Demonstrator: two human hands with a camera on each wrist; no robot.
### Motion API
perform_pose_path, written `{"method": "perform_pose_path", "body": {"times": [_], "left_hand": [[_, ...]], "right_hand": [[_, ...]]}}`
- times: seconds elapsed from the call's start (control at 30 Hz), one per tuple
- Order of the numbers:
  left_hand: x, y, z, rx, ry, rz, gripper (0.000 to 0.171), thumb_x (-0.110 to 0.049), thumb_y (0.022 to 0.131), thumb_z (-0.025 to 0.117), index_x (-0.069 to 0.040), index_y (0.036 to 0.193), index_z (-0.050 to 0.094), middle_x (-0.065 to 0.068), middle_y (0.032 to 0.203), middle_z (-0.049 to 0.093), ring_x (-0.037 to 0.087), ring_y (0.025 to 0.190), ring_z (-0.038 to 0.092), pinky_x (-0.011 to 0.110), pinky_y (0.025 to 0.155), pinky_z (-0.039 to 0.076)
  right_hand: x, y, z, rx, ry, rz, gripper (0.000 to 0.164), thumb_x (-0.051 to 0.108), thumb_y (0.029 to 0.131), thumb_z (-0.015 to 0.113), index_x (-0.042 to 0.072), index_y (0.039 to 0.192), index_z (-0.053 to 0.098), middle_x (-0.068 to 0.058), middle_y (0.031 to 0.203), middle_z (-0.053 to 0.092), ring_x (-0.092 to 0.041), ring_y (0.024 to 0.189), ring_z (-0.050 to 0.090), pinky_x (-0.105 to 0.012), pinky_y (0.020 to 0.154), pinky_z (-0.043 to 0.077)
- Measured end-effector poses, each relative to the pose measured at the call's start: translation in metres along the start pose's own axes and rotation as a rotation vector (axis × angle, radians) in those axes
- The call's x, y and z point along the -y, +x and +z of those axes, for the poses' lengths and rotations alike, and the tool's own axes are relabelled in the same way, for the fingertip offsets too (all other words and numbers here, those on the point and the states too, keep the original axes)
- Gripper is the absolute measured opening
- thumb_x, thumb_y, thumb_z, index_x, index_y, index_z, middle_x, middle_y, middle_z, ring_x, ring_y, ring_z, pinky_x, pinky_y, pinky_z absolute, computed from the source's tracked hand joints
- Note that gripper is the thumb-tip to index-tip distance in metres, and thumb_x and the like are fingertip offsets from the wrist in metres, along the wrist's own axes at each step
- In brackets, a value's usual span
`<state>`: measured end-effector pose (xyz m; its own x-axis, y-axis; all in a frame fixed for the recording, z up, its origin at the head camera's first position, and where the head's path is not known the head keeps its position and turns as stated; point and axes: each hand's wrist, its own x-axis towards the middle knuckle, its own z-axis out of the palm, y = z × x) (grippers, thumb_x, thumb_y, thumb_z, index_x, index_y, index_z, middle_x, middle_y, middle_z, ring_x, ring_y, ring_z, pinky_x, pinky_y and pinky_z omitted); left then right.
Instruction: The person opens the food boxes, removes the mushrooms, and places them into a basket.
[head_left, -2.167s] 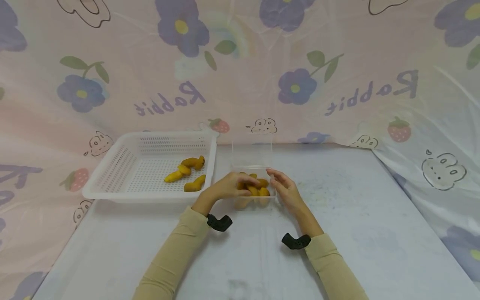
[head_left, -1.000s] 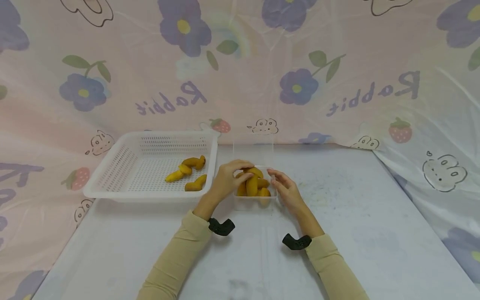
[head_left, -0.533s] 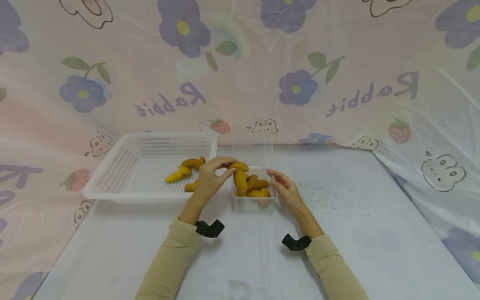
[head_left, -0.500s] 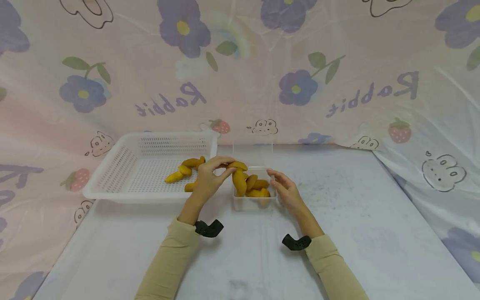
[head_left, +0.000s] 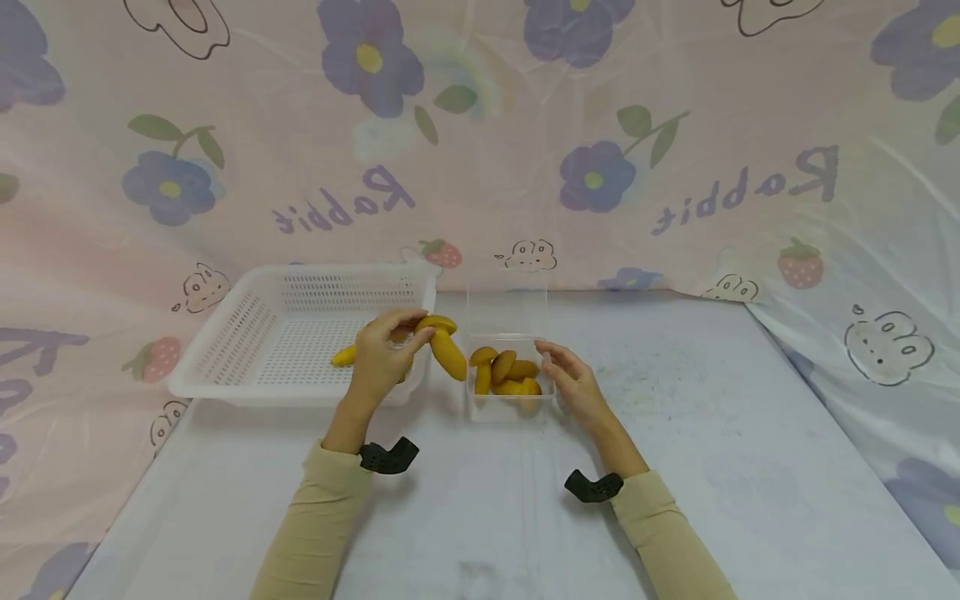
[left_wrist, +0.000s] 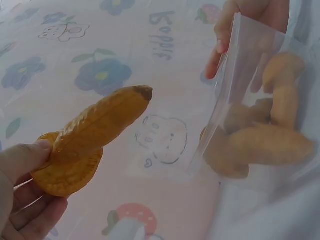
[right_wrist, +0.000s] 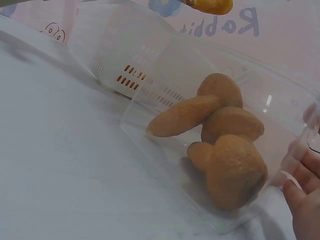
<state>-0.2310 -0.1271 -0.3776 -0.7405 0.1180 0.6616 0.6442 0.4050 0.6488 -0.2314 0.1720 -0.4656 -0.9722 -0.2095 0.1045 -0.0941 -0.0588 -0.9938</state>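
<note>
Head view: R hand [head_left: 581, 387], fingers loosely extended, touches R side of see-through box [head_left: 487, 409] w/ several mushrooms [head_left: 503, 367] on counter [head_left: 480, 508]; L hand [head_left: 378, 358] pinches held mushroom [head_left: 450, 358] by cap, thumb vs. fingers, stem slanting down, near white basket's [head_left: 225, 387] R edge.

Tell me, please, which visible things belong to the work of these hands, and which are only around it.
Seem part of the work:
left hand, pinching a yellow mushroom
right hand, beside the clear box
boxed mushrooms
white basket, with more mushrooms

Seem only surroundings:
patterned curtain
white tabletop
black wrist pieces
</note>
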Motion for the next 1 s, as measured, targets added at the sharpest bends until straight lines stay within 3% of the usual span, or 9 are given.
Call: {"method": "perform_pose_path", "body": {"times": [0.1,0.2,0.27,0.37,0.47,0.73,1.0], "left_hand": [[0.003,-0.001,-0.006,-0.022,0.021,-0.002,0.030,-0.005,0.081,0.074,0.006,0.108,0.069,0.021,0.104,0.071,0.032,0.090,0.068,0.005,0.080,0.053],[0.006,-0.001,-0.012,-0.038,0.025,-0.011,0.028,-0.004,0.081,0.074,0.006,0.107,0.070,0.021,0.104,0.070,0.028,0.089,0.067,0.003,0.078,0.051],[0.008,-0.002,-0.015,-0.048,0.021,-0.026,0.027,-0.004,0.081,0.074,0.006,0.106,0.070,0.021,0.104,0.070,0.018,0.088,0.067,0.003,0.077,0.052],[0.011,-0.003,-0.020,-0.066,0.026,-0.045,0.025,-0.003,0.081,0.074,0.006,0.105,0.070,0.021,0.102,0.070,-0.001,0.087,0.063,0.004,0.077,0.053],[0.014,-0.004,-0.025,-0.085,0.025,-0.061,0.024,-0.003,0.081,0.074,0.006,0.103,0.070,0.022,0.101,0.070,-0.011,0.087,0.057,0.004,0.078,0.052],[0.022,-0.006,-0.038,-0.140,0.039,-0.072,0.024,-0.003,0.080,0.075,0.007,0.101,0.070,0.023,0.098,0.071,-0.012,0.084,0.058,0.003,0.078,0.052],[0.032,-0.011,-0.055,-0.171,0.107,-0.121,0.024,-0.004,0.080,0.076,0.006,0.101,0.071,0.023,0.098,0.071,-0.016,0.081,0.055,-0.001,0.075,0.049]], "right_hand": [[-0.001,0.000,0.000,-0.007,-0.003,-0.008,0.043,0.012,0.101,0.046,-0.006,0.140,0.039,-0.012,0.153,0.040,0.007,0.132,0.039,-0.045,0.126,0.016],[-0.002,0.001,0.000,-0.015,0.001,-0.009,0.045,0.013,0.101,0.048,-0.007,0.139,0.040,0.000,0.148,0.046,0.004,0.134,0.039,-0.044,0.126,0.016],[-0.002,0.001,0.000,-0.017,0.003,-0.011,0.045,0.014,0.100,0.049,-0.008,0.139,0.040,0.002,0.147,0.047,0.003,0.134,0.039,-0.044,0.126,0.016],[-0.002,0.001,0.000,-0.007,0.015,-0.009,0.044,0.013,0.101,0.048,-0.008,0.139,0.039,-0.007,0.152,0.042,0.005,0.133,0.039,-0.044,0.126,0.016],[-0.002,0.001,0.000,-0.004,0.022,-0.006,0.043,0.011,0.100,0.047,-0.007,0.138,0.039,-0.015,0.154,0.036,0.010,0.129,0.040,-0.043,0.126,0.016],[-0.002,0.000,0.000,-0.002,0.024,-0.006,0.046,0.016,0.100,0.049,-0.007,0.139,0.039,0.000,0.148,0.045,0.012,0.127,0.040,-0.043,0.126,0.015],[-0.002,0.001,-0.002,0.006,0.014,0.007,0.046,0.017,0.101,0.049,-0.004,0.141,0.039,-0.010,0.154,0.038,0.009,0.131,0.038,-0.039,0.126,0.015]]}}
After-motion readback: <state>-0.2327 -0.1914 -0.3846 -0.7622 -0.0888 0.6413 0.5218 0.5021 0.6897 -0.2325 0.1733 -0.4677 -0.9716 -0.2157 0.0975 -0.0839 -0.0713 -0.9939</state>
